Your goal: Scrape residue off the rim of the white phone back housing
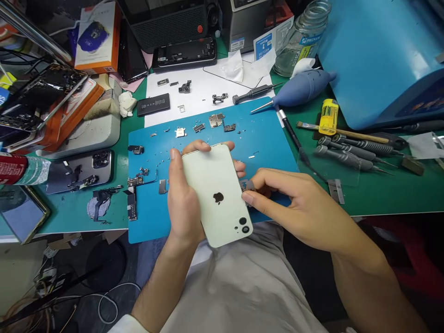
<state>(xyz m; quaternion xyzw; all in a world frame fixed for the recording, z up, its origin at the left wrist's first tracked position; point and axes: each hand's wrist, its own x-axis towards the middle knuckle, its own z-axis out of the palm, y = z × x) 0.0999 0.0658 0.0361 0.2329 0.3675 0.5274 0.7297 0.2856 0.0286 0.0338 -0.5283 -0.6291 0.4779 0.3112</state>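
My left hand (185,206) is wrapped round a pale green phone back (211,178), its dark logo and two camera lenses facing up. The phone is tilted, with its camera end toward my lap. On its right side, my right hand (294,201) pinches a thin grey piece (247,186) between thumb and fingers, at the phone's edge. Whether that piece touches the phone, I cannot tell. Beneath both hands lies a blue mat (149,231) with many tiny screws and parts, among them a small circuit board (135,180) and a metal shield (215,120).
Beyond the mat are a black battery (153,105), a screwdriver (255,93) and a blue air blower (301,90). Several more screwdrivers (350,155) and a yellow container (328,116) lie at right. A dark phone (83,171) with parts on it and a red-labelled bottle (14,169) are at left.
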